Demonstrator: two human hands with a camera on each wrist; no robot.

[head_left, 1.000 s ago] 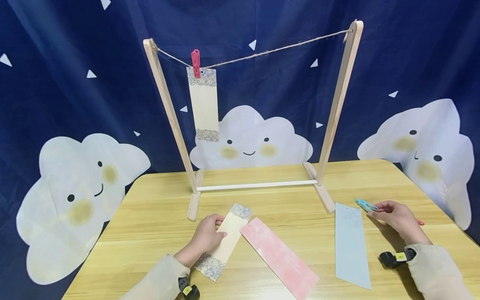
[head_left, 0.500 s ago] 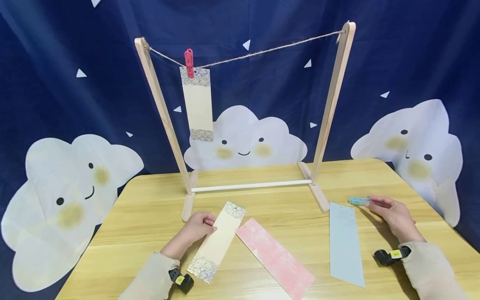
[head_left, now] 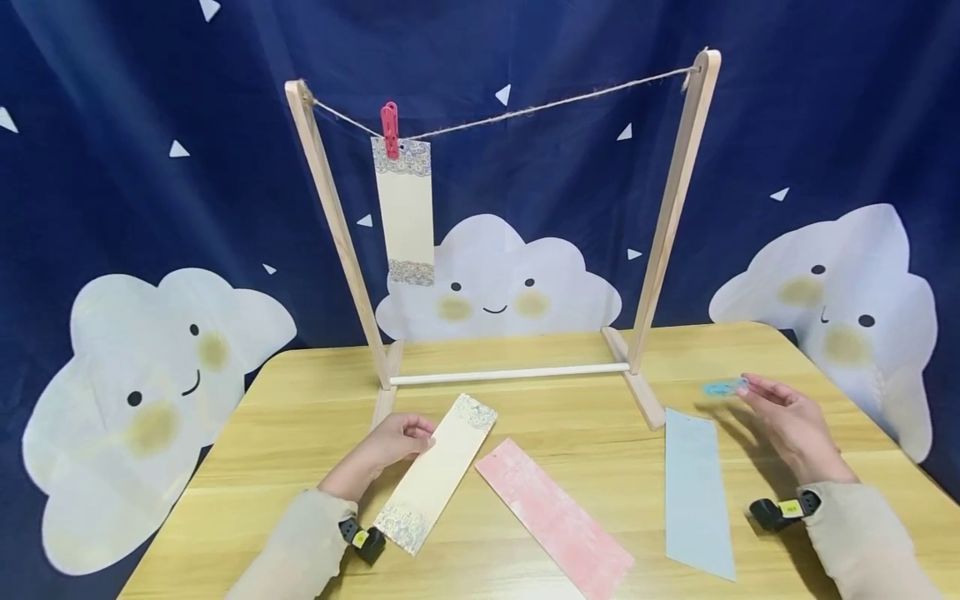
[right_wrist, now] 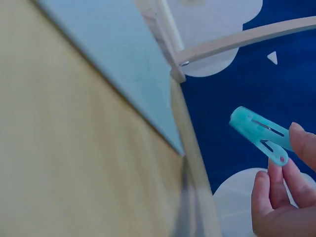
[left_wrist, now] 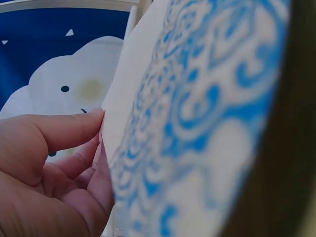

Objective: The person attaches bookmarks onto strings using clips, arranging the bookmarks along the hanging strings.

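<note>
Below the string (head_left: 555, 103), in the head view, the left hand (head_left: 392, 443) is pinching a cream card (head_left: 438, 475) whose long axis is slanting away rightward; beyond a pink card (head_left: 555, 518) and a blue card (head_left: 697, 500), the right hand (head_left: 797, 427) is holding a turquoise clip (head_left: 722, 388). In the left wrist view, the hand is gripping the card's edge; in the right, thumb and fingers are pinching the clip's legs.

Wood-grain tabletop (head_left: 300, 400) under 1 pink card (head_left: 555, 518), 1 pale-blue card (head_left: 697, 492) and 1 wooden rack (head_left: 672, 217).

The turquoise clip (right_wrist: 251, 129) looks smooth plastic, the rack (head_left: 664, 242) matt wood.
</note>
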